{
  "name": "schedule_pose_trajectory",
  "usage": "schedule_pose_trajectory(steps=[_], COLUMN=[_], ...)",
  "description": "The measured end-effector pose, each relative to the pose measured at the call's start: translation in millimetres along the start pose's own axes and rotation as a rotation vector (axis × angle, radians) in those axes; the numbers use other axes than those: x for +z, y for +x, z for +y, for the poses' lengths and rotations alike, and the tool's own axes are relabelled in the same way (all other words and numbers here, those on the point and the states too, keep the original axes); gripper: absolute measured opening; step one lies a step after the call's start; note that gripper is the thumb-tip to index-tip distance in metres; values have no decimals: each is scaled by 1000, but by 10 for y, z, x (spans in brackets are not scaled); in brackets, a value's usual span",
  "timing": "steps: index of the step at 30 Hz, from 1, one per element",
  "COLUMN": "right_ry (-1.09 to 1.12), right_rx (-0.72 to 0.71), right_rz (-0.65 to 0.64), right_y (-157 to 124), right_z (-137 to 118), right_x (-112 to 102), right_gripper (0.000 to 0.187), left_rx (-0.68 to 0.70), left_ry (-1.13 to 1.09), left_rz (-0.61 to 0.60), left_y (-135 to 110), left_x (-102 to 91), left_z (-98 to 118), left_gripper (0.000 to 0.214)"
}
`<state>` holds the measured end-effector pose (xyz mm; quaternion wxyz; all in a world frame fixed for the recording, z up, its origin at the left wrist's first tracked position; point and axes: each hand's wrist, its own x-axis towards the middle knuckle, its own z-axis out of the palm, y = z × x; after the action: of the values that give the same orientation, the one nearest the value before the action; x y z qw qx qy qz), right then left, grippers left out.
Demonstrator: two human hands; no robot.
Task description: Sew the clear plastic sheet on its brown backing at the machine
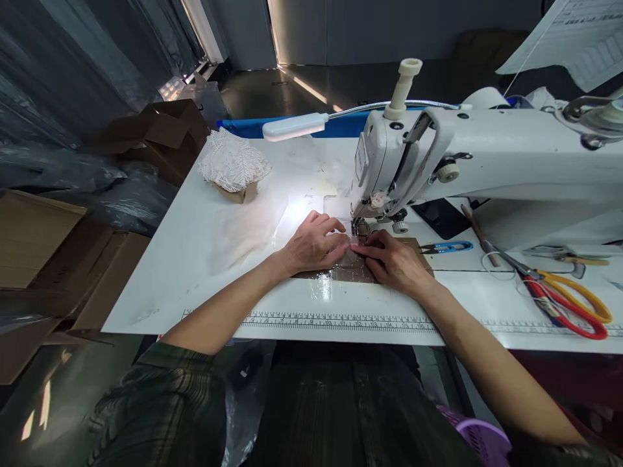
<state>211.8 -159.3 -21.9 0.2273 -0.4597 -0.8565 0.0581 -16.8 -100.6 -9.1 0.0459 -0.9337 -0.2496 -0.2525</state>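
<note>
My left hand (314,243) lies on a shiny brown piece of material (341,272) on the white sewing table (195,259), fingers bent and pressing it down just in front of the needle area. My right hand (392,259) rests beside it on the same piece, fingertips pinched toward the presser foot (360,227) of the white sewing machine (487,162). The fingertips of both hands meet at the needle. A ruler strip (341,321) runs along the table's front edge.
A bundle of white lace (233,162) sits at the back left. Blue thread snips (450,247), yellow-handled and red-handled scissors (574,301) lie right of the machine. A gooseneck lamp (294,126) lights the table. Cardboard boxes (58,259) stand left; a purple basket (479,434) is below right.
</note>
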Motion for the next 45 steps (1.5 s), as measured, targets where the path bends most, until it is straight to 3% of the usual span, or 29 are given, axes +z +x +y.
schedule_pose_trajectory(steps=[5,11,22,35,45], right_ry=[0,0,-55,-218,-174], right_rx=[24,33,-6,64,100], right_rz=[-14,-19,-29,-138,-125], right_y=[1,0,12,94,110], right_z=[-12,-29,-52,-110,-119], right_x=[-10,-18,-30,-62,-65], right_gripper=[33,34,34,39,38], left_rx=[160,218,203,176,100], left_ry=[-113,-130,-70,-50,-47], left_rz=[-86,-155,-223,-261,-320], left_y=[10,28,28,55,68], left_x=[-34,-74,-94,-129,-146], left_z=[36,36,70,2,0], left_gripper=[19,22,26,29,34])
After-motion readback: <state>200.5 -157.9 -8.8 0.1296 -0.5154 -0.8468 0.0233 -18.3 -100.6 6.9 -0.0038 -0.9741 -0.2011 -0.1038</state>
